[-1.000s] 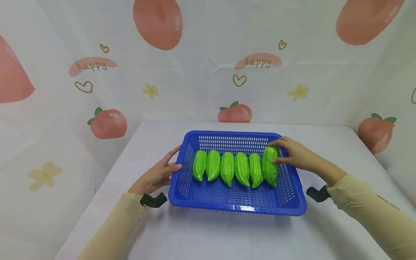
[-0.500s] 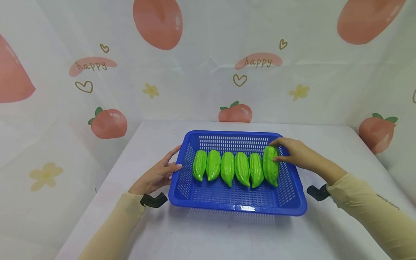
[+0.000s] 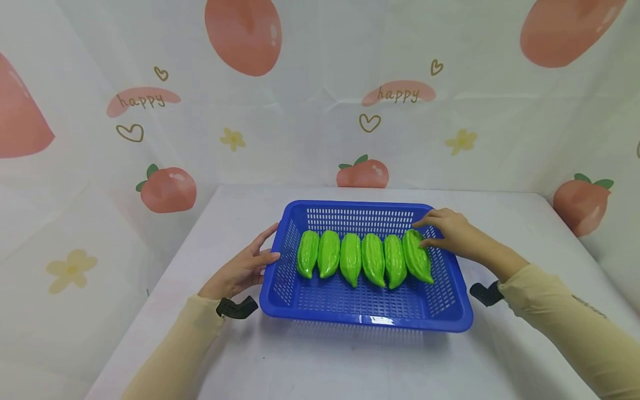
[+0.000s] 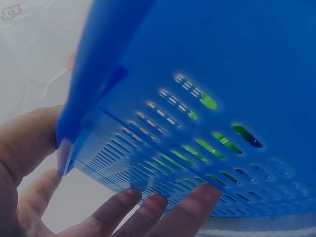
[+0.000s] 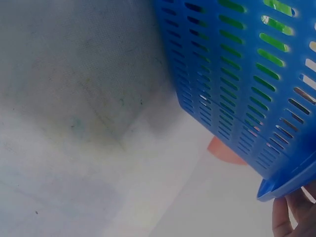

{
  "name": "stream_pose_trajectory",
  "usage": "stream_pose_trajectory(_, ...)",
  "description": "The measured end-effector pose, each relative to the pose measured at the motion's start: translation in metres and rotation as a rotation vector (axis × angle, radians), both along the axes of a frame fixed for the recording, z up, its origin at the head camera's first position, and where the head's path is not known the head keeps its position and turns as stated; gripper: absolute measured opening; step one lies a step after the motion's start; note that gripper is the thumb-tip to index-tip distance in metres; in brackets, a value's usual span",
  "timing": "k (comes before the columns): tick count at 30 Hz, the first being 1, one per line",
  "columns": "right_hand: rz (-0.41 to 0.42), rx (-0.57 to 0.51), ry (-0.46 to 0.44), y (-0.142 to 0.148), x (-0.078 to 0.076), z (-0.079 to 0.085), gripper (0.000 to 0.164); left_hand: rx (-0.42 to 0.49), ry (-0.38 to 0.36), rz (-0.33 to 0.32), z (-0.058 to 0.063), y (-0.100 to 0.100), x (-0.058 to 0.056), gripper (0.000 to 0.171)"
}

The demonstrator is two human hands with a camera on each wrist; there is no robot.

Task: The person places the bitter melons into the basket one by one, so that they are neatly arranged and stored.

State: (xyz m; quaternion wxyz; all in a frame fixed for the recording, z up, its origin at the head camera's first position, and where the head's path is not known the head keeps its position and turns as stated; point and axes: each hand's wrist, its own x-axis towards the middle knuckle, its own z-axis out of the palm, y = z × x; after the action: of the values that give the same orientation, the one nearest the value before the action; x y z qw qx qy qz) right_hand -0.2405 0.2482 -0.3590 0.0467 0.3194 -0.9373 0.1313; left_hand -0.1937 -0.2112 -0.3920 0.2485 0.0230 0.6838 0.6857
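Observation:
Several green bitter melons [image 3: 373, 260] lie side by side in a blue plastic basket [image 3: 320, 318]. My left hand [image 3: 239, 271] holds the basket's left end; in the left wrist view, the thumb lies at the rim and fingertips [image 4: 205, 195] touch the slotted outer wall. Over the right end reaches my right hand [image 3: 455, 233], its thumb and fingers spread around the top of the rightmost bitter melon [image 3: 418, 261]. That bitter melon rests tilted, lower tip to the right; whether the thumb still touches it is hard to tell. The right wrist view shows only a few fingers [image 5: 281, 217] beyond the rim.
The basket stands on a white-covered table [image 3: 330, 366]. A white cloth backdrop [image 3: 310, 128] with printed fruit, hearts and flowers rises behind and at both sides. Dark wrist straps [image 3: 237, 307] sit below both hands.
The rightmost bitter melon has gone from upright in my right hand to tilted in the basket, its lower tip swung right. The right fingers have loosened from it. My left hand stays put.

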Motion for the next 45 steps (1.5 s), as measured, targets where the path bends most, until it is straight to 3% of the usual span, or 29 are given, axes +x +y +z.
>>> stream_pose_trajectory(10,-0.085,0.041,-0.106,-0.004,-0.001,0.001,0.040,-0.002,0.001,-0.005,-0.001,0.000,-0.001,0.075)
stream_pose_trajectory(34,-0.079,0.039,-0.103,-0.006,0.001,0.003,0.039,-0.011,-0.001,-0.001,-0.001,0.001,-0.001,0.075)
stream_pose_trajectory(38,-0.063,0.013,-0.089,-0.004,0.001,0.003,0.038,-0.013,-0.002,-0.001,-0.001,0.001,-0.001,0.075)
stream_pose_trajectory(45,-0.055,-0.159,-0.154,0.005,0.006,0.007,0.038,-0.032,0.012,-0.024,-0.002,-0.002,-0.002,0.073)
